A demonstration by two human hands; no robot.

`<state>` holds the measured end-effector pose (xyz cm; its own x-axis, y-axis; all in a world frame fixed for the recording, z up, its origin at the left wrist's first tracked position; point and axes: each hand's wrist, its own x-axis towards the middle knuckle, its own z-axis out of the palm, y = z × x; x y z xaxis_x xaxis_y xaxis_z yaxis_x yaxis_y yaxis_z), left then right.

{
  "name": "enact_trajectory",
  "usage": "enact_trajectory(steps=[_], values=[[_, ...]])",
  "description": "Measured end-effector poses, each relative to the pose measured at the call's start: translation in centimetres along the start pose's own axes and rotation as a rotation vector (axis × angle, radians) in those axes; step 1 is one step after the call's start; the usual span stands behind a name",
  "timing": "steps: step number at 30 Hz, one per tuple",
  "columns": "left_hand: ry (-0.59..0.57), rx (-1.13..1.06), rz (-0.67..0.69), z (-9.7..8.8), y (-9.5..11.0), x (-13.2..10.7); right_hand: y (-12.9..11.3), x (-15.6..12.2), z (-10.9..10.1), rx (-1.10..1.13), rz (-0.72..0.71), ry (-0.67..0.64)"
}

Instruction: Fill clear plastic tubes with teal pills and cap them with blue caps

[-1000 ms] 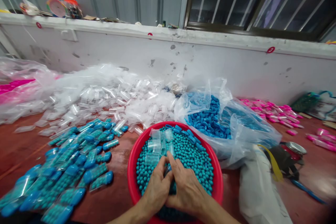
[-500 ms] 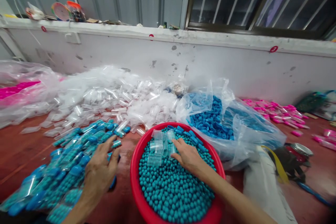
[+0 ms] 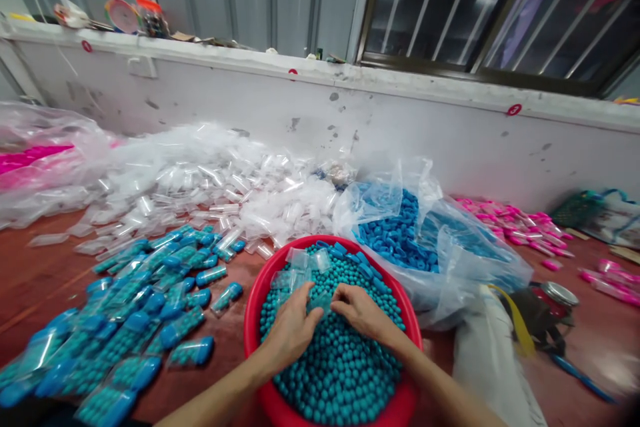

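Observation:
My left hand [image 3: 293, 325] and my right hand [image 3: 363, 312] meet over a red basin [image 3: 253, 320] filled with teal beads [image 3: 335, 373]. Between their fingertips is a small clear plastic bottle [image 3: 323, 303]. The right thumb and fingers pinch its right end, while the left thumb and forefinger close around its other side; the exact left contact is partly hidden. More clear bottles [image 3: 300, 259] lie on the beads at the basin's far left. Blue caps [image 3: 367, 270] rest along its far right edge.
Left of the basin lie bead-filled bottles with blue caps [image 3: 145, 323]. Behind stretches a heap of clear bottles [image 3: 200, 173]. A clear bag of blue caps [image 3: 400, 233] stands at the back right, with pink-capped bottles [image 3: 520, 223] beyond and a white sack [image 3: 493, 353] nearer.
My left hand has moved right from the filled bottles to over the basin. My right hand has drawn back from the loose clear bottles with one between its fingers.

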<state>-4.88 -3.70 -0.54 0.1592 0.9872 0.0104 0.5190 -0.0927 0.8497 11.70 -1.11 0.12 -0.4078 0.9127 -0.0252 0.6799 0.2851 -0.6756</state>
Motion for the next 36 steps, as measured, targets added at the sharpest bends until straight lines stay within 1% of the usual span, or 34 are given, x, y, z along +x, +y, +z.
enact_trajectory(steps=[2,4,6,7,9,11,12,14,17,20,22,23,24,26,28,29,31,34,36], values=[[-0.088,0.022,0.046,0.3,0.2,0.2,-0.3,-0.9,0.1,0.047,0.011,-0.055],[-0.205,0.073,0.068,0.3,0.2,0.0,-0.8,-1.8,0.0,0.033,-0.004,-0.087],[-0.278,0.162,0.052,0.2,0.0,-0.3,-1.1,-2.6,-0.5,-0.124,-0.013,-0.055],[-0.289,0.206,0.040,0.1,-0.1,-0.4,-1.2,-2.8,-0.8,-0.256,0.018,-0.024],[-0.297,0.258,0.021,0.3,-0.2,-0.5,-1.0,-2.9,-1.5,-0.506,0.160,0.014],[-0.291,0.241,-0.017,0.8,-0.2,-0.3,-0.4,-2.6,-2.0,-0.625,0.289,0.007],[-0.288,0.216,-0.040,1.2,-0.1,0.0,-0.1,-2.3,-2.0,-0.632,0.311,-0.003],[-0.277,0.158,-0.075,2.2,0.3,0.8,0.5,-1.7,-1.7,-0.598,0.286,-0.021],[-0.287,0.075,-0.123,3.3,0.8,2.1,0.7,-1.3,-0.6,-0.535,0.205,-0.041],[-0.350,-0.055,-0.233,3.5,1.0,2.8,0.1,-1.7,-0.5,-0.459,0.095,-0.077],[-0.406,-0.144,-0.293,3.1,1.0,2.9,-0.3,-2.0,-1.3,-0.432,0.051,-0.064],[-0.433,-0.197,-0.315,2.8,1.0,2.8,-0.5,-2.0,-1.9,-0.446,0.061,-0.025],[-0.463,-0.273,-0.339,2.5,0.9,2.6,-0.5,-1.9,-2.5,-0.484,0.095,0.030],[-0.525,-0.479,-0.398,1.9,0.9,2.3,-0.3,-1.3,-3.5,-0.627,0.208,0.161],[-0.571,-0.696,-0.451,1.3,0.9,2.0,0.2,-0.5,-3.9,-0.761,0.305,0.228],[-0.582,-0.773,-0.466,1.0,0.9,1.8,0.5,-0.1,-3.8,-0.800,0.327,0.236],[-0.580,-0.843,-0.467,0.5,0.9,1.6,0.9,0.3,-3.1,-0.822,0.322,0.220],[-0.546,-0.910,-0.453,-0.2,0.7,1.1,0.9,0.0,-1.8,-0.817,0.239,0.179],[-0.508,-0.946,-0.447,-0.5,0.5,0.8,0.7,-0.4,-1.4,-0.822,0.175,0.168]])
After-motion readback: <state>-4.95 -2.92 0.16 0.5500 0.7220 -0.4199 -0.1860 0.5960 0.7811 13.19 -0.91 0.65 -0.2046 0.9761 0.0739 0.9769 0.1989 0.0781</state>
